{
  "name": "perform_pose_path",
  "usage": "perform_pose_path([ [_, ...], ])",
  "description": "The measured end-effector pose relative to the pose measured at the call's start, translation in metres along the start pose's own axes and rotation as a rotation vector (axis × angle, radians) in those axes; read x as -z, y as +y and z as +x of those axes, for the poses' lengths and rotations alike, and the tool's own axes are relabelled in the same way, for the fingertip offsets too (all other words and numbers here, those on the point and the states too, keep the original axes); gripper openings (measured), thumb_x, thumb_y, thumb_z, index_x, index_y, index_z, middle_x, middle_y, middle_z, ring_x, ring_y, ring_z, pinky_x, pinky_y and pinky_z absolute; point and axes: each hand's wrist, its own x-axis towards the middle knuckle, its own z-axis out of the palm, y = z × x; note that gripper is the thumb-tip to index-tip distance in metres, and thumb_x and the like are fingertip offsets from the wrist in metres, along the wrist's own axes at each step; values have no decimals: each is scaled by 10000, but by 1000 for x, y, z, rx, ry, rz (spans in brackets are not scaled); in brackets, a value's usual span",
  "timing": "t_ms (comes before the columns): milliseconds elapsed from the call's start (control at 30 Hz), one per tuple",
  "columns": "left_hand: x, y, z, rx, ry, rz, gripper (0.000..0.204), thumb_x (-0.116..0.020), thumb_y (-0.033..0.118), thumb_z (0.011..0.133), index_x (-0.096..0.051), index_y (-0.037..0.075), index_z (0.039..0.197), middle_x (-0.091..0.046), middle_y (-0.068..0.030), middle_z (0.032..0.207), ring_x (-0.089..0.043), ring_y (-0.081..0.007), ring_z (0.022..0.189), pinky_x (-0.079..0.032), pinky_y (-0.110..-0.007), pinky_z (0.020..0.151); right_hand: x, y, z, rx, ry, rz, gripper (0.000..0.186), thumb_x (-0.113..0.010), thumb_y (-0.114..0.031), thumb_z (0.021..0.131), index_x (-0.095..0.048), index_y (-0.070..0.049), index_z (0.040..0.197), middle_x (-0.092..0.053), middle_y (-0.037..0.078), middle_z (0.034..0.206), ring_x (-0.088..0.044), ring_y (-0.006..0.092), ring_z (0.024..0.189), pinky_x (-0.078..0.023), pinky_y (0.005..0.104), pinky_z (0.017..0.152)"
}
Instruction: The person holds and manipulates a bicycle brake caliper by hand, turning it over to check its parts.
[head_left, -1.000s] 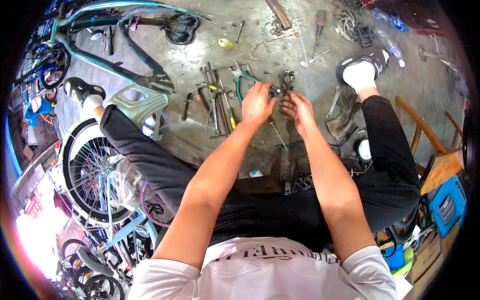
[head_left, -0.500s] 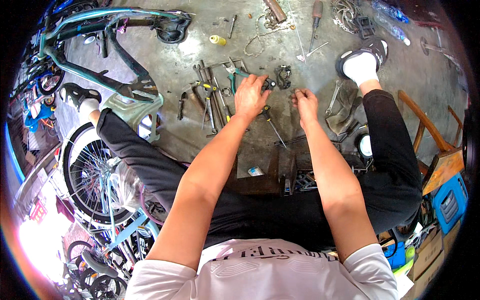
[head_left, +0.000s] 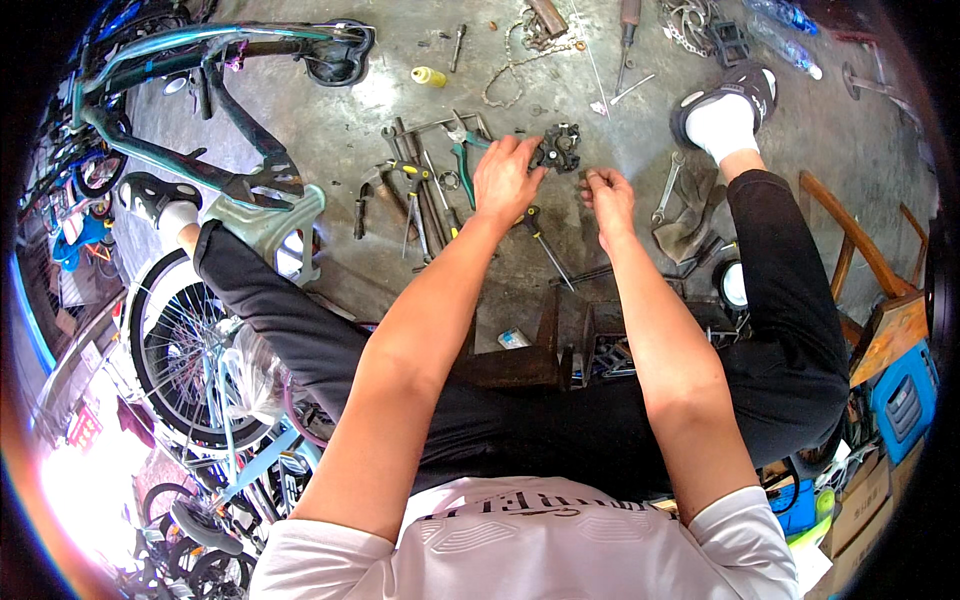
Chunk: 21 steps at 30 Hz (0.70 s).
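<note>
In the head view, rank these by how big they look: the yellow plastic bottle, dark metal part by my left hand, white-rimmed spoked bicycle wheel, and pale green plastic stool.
Largest to smallest:
White-rimmed spoked bicycle wheel, partly hidden
Pale green plastic stool, partly hidden
Dark metal part
Yellow plastic bottle

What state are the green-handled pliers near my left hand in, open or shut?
Open: the pliers have their handles spread apart.

The right hand [head_left: 611, 206] has drawn away from the dark metal part [head_left: 560, 147] and is now more tightly curled.
</note>
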Motion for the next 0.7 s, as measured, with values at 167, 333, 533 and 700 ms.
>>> perform_pose_path([
  [167, -3, 6, 7, -11, 13, 8, 486, -804, 201, 794, -679, 115, 1256, -645, -106, 1070, -611, -334, 1062, -505, -441, 927, 1, 0, 4, 10, -7, -14, 202, -676, -194, 979, -686, -8, 1058, -681, 35, 862, -605, 119, 711, -503, 285, 640],
  [333, -14, 7, 3, 0, 38, 25, 470, -802, 211, 793, -667, 60, 1217, -671, -119, 1053, -630, -342, 1044, -510, -450, 916, -15, -7, -5, 10, -65, 42, 243, -703, -225, 967, -682, -18, 1092, -710, 44, 912, -629, 126, 743, -509, 285, 668],
  [533, -25, 21, -12, 101, 63, -26, 431, -764, 164, 816, -646, 26, 1207, -690, -147, 1066, -633, -354, 1063, -507, -460, 935, -25, -15, -19, 42, -116, -32, 258, -705, -150, 954, -674, -17, 1172, -726, 68, 996, -667, 145, 802, -520, 288, 702],
  [700, -31, 28, -31, 237, 23, -261, 415, -717, 121, 859, -608, 7, 1243, -674, -197, 1120, -616, -396, 1116, -488, -480, 969, -18, -18, -20, 43, -156, -16, 268, -672, -68, 950, -677, -14, 1212, -726, 74, 1034, -671, 151, 846, -532, 293, 730],
])
